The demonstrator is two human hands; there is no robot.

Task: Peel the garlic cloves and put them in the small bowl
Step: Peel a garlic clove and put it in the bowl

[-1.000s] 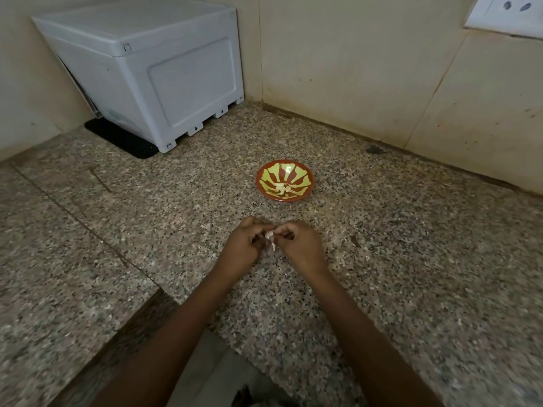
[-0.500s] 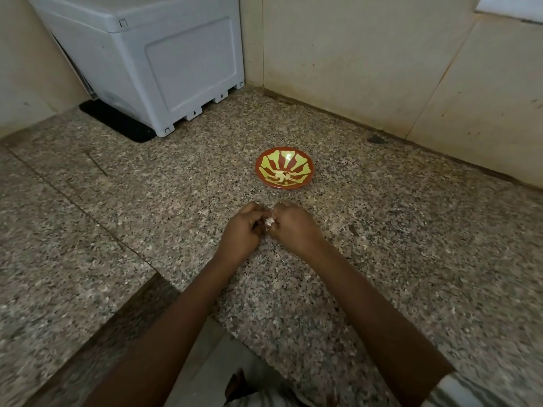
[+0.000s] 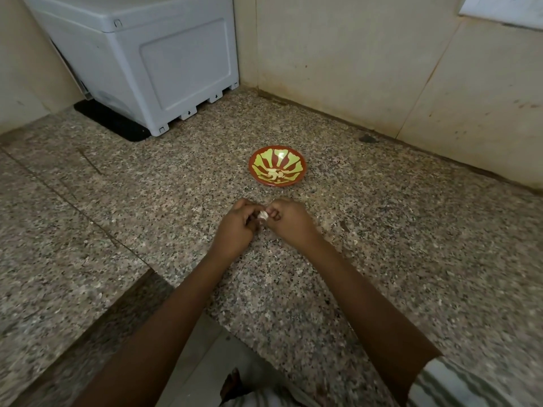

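Barely shifted, still pinching mostly hidden garlic clove between left grip and right grip; small bowl just beyond.

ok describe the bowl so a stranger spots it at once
Find the white box in the back corner. On the granite counter to its right, beyond the left hand and right hand, sits the small bowl: red-brown with yellow-green rays, the only colourful thing.

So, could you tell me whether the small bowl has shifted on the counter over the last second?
No. The small bowl keeps the same spot relative to the dark mark behind it; only the camera view shifted.
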